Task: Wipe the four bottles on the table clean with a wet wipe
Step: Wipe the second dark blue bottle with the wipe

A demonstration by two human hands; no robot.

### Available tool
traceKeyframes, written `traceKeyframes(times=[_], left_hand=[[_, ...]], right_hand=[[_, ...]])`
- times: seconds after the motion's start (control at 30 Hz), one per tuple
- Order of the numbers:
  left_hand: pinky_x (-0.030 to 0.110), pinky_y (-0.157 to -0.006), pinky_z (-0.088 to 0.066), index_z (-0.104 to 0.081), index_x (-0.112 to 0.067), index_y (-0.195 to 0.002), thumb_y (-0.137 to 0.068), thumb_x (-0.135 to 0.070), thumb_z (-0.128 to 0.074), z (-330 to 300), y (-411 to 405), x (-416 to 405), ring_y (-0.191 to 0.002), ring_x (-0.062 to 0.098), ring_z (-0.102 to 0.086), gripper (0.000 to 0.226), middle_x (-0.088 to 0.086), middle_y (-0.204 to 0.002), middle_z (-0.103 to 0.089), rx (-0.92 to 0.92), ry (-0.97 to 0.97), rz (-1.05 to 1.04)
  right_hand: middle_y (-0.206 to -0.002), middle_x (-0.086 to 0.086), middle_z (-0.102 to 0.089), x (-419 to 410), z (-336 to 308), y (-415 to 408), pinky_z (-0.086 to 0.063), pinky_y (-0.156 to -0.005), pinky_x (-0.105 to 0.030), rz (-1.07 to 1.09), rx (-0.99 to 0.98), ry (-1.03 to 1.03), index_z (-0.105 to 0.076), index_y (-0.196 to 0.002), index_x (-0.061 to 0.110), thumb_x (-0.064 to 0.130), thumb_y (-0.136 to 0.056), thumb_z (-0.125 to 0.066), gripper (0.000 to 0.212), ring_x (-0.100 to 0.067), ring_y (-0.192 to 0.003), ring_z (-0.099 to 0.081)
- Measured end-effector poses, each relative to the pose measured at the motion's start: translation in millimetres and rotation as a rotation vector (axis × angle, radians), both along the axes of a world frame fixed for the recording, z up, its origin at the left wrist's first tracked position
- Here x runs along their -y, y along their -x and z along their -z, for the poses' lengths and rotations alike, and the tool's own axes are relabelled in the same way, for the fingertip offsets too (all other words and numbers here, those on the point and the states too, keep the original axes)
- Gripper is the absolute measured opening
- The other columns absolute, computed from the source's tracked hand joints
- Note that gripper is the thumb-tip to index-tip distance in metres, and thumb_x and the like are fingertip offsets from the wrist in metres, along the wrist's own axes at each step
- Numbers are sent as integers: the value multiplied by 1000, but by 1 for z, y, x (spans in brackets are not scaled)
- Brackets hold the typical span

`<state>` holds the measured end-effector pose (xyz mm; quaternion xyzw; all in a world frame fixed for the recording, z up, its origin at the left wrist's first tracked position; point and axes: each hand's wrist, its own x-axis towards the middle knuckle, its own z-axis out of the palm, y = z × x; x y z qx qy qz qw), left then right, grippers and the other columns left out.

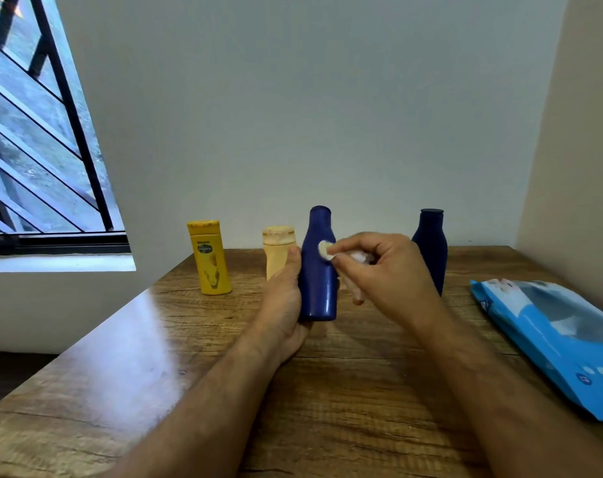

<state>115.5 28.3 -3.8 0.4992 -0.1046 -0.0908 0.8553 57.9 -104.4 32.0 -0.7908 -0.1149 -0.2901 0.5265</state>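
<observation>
While our left hand (286, 301) grips the blue plastic bottle (319, 270), our right hand (379, 267) pinches the white wet wipe (326, 250) against it; we judge three other bottles remain.

wooden table (327, 391) against grey wall (293, 115); barred window (34, 132) at left, white sill (59, 263) beneath it.

Both forearms bare, left hand (286, 305), right hand (382, 267) ungloved (no sleeves).
</observation>
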Motion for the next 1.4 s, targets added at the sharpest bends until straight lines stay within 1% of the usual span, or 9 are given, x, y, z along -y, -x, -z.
traceKeyframes(times=[0.17, 0.27, 0.43, 0.53, 0.67, 0.77, 1.0, 1.13, 1.4], left_hand=[[44, -76, -60, -62, -21, -125, -104, -44, -44, 1, -9, -6, -81, 26, -73, 36, 8, -90, -77, 35, 49, -92], [44, -76, -60, -66, -30, -119, -107, -39, -43, 1, -4, -6, -86, 26, -74, 28, 6, -99, -77, 88, -40, 2], [28, -58, -51, -64, -17, -120, -94, -48, -60, -1, 10, -6, -69, 17, -64, 40, 8, -90, -72, 95, -124, 169], [29, -61, -52, -56, -20, -132, -75, -27, -80, 1, 11, -7, -76, 19, -63, 63, 8, -99, -70, 179, -108, 299], [40, -89, -59, -51, -36, -129, -69, -18, -90, 7, 6, -2, -104, 14, -69, 74, -6, -118, -68, 464, -489, -20], [34, -87, -60, -45, -40, -133, -75, -28, -86, 11, 5, -2, -104, 7, -67, 73, -12, -114, -68, 661, -667, -231], [15, -80, -55, -36, -46, -140, -80, -34, -83, 8, 9, -2, -96, -5, -60, 77, -17, -113, -58, 774, -790, -458], [19, -87, -53, -29, -43, -145, -81, -37, -82, 8, 11, 0, -97, 3, -60, 83, -15, -121, -55, 787, -824, -470], [35, -82, -60, -33, -47, -144, -90, -26, -73, 7, 14, -1, -99, 12, -67, 71, -7, -113, -69, 869, -897, -625]], right_hand=[[-77, 6, -73, -7, 3, 2, -59, -59, -29, -193, -231, 278, -80, -84, 27, 20, -82, -77, 8, -19, -64, -70], [-83, 7, -73, -6, 1, 3, -57, -57, -22, -125, -180, 167, -78, -89, 26, 22, -83, -77, 8, -12, -68, -69], [-91, 6, -70, 0, -1, -5, -55, -48, -21, 129, 74, -92, -75, -104, 19, 24, -90, -69, 16, -6, -65, -68], [-92, 14, -69, 5, 0, -8, -56, -59, -17, 234, 126, -75, -74, -104, 23, 25, -91, -68, 14, 1, -77, -65], [-100, 10, -67, 2, 4, -10, -54, -69, -16, 176, 142, 81, -74, -99, 32, 23, -90, -69, 14, -3, -86, -64], [-93, 11, -61, -4, 7, -10, -46, -76, -8, 231, 284, 287, -75, -102, 29, 20, -90, -69, 17, 0, -85, -58], [-94, 6, -65, 3, 10, -11, -45, -73, -6, 278, 425, 217, -71, -100, 16, 6, -90, -66, 15, 2, -81, -60], [-82, 14, -59, 5, 13, -12, -42, -64, -7, 307, 369, 131, -66, -93, 18, 6, -90, -66, 12, -2, -74, -58], [-94, 2, -64, -13, 8, -8, -50, -74, -10, 317, 502, 271, -70, -104, 11, 12, -92, -67, 13, -3, -83, -62]])
